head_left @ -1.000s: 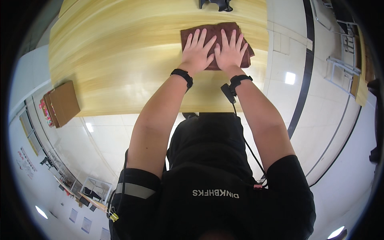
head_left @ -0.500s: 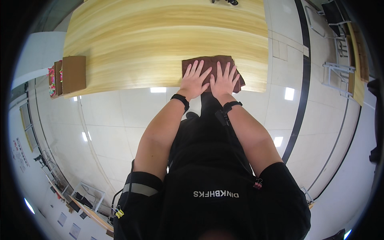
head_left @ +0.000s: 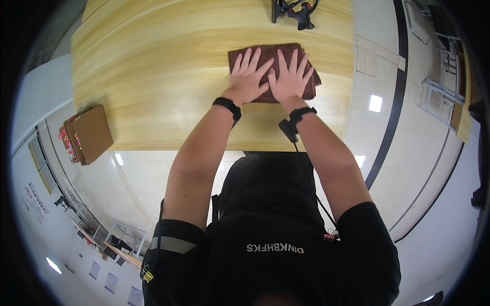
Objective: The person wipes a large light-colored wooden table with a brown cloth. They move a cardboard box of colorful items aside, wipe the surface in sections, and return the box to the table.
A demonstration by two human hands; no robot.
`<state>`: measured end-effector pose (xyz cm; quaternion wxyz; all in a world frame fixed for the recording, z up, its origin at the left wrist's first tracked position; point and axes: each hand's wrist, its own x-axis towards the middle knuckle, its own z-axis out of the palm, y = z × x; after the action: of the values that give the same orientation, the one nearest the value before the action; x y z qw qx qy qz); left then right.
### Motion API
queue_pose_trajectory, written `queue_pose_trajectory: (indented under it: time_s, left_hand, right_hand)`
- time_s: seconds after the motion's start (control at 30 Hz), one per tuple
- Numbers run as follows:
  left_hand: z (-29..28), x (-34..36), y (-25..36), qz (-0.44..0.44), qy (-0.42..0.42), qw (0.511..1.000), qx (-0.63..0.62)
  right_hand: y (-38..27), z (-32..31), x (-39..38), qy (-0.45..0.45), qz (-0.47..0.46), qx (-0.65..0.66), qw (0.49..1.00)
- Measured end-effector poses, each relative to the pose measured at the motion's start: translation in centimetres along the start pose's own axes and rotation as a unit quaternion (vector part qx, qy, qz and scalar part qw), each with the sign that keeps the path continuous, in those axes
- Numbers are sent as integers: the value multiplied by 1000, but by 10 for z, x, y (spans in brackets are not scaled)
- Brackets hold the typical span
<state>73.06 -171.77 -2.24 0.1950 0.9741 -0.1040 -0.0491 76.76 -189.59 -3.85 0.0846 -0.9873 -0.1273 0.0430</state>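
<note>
A folded dark brown cloth (head_left: pixel 272 95) lies on the wooden table (head_left: pixel 168 71), its layered edges showing at the right. My left hand (head_left: pixel 247 79) rests flat on its left part, fingers spread and pointing away from me. On the right part lies my right hand (head_left: pixel 291 79), also flat with the fingers apart. The two thumbs come close together over the middle of the cloth. Each wrist wears a black band, and a small dark device hangs at the right one.
At the table's near left corner stands a brown cardboard box (head_left: pixel 93 133) with colourful things in it. A black clamp-like stand (head_left: pixel 301 15) sits at the far edge. Metal-framed furniture (head_left: pixel 441 102) stands beyond the floor on the right.
Both hands and the brown cloth have moved farther from the table's near edge, hands still flat on it. More of the black stand now shows at the top.
</note>
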Motion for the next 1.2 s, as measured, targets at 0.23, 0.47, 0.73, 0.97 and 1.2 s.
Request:
queue_pose_trajectory:
  time_s: [0.23, 0.47, 0.73, 0.97, 1.2]
  left_hand:
    - [-10, 52, -26, -6, 39, 999, -6]
    - [5, 1, -9, -3, 31, 1000, 2]
    - [24, -174, 22, 51, 19, 999, -6]
    - [35, -256, 31, 62, 27, 997, -24]
    - [25, -218, 25, 30, 39, 999, -22]
  right_hand:
    - [-5, -3, 69, 2, -9, -11, 1000]
    - [-14, 4, 7, -14, 14, -5, 1000]
    - [-59, 23, -183, -12, 53, -4, 999]
    - [-82, 36, -264, -22, 69, 17, 997]
    - [-74, 28, -211, -8, 56, -7, 998]
